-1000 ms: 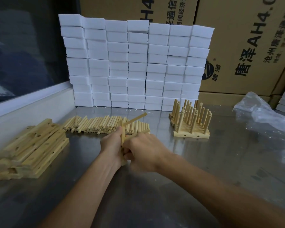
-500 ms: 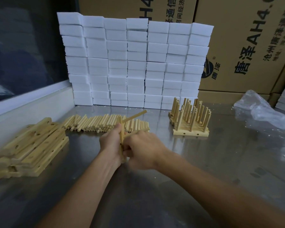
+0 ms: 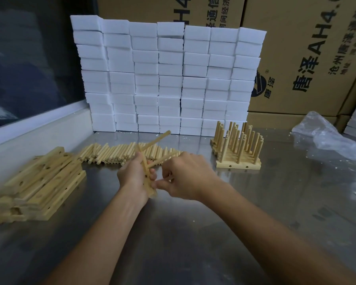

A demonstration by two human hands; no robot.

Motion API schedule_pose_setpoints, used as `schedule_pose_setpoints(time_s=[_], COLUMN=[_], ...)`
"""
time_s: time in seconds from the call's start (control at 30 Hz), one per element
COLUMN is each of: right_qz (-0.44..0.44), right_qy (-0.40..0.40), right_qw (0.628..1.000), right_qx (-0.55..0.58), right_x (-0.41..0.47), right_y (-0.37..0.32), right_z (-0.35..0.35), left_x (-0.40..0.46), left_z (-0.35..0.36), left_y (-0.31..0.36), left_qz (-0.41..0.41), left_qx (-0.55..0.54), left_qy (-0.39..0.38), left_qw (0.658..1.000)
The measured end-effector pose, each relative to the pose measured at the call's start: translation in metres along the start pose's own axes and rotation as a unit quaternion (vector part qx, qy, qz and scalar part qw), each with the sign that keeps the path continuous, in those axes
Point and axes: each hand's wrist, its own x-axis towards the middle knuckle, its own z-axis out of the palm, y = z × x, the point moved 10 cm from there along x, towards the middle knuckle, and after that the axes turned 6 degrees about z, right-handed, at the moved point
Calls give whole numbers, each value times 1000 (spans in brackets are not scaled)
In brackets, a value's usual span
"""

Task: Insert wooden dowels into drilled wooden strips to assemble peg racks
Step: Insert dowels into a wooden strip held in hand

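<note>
At the middle of the steel bench (image 3: 193, 233), your left hand (image 3: 132, 175) grips a pale drilled wooden strip (image 3: 147, 182) held on end, one round wooden dowel (image 3: 156, 139) already angling from its top. Your right hand (image 3: 185, 177) pinches a second dowel (image 3: 162, 160) against the strip. Loose dowels (image 3: 111, 154) lie just behind; finished peg racks (image 3: 237, 150) stand toward the back right.
</note>
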Motion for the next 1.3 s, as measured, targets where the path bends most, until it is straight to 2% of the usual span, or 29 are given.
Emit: schedule_pose_setpoints(time_s=[0.07,0.13,0.23,0.37,0.43,0.53,0.67,0.77,0.83,0.93,1.07,1.23,1.3], right_qz=[26,58,127,187,216,256,281,289,292,297,319,326,324], right_qy=[0,-15,-32,-9,32,108,179,206,214,231,219,209,194], right_qw=[998,985,938,894,879,879,850,847,849,845,846,848,863], right_qx=[57,164,321,408,424,387,408,396,384,380,367,360,336], right_x=[0,-1,-6,-11,-15,-22,-31,-35,-38,-43,-49,-54,-53], right_y=[13,27,50,74,87,104,122,130,133,143,155,154,149], right_z=[-3,-3,4,13,12,9,5,3,3,3,13,21,24], left_x=[6,8,8,10,10,7,7,8,8,9,5,0,-1], left_z=[-3,0,5,7,10,21,23,21,21,21,22,23,24], left_y=[-3,-8,-12,-9,-8,-9,-11,-9,-8,-8,-1,0,1], left_qz=[-12,-26,-37,-10,-6,-8,-3,24,53,105,200,245,264], left_qx=[-12,-29,-51,-23,-7,-18,-9,37,113,257,470,573,592], left_qy=[0,-16,-26,-40,-61,-109,-117,-112,-119,-133,-111,-93,-92], left_qw=[1000,999,998,999,998,994,993,993,985,952,852,776,756])
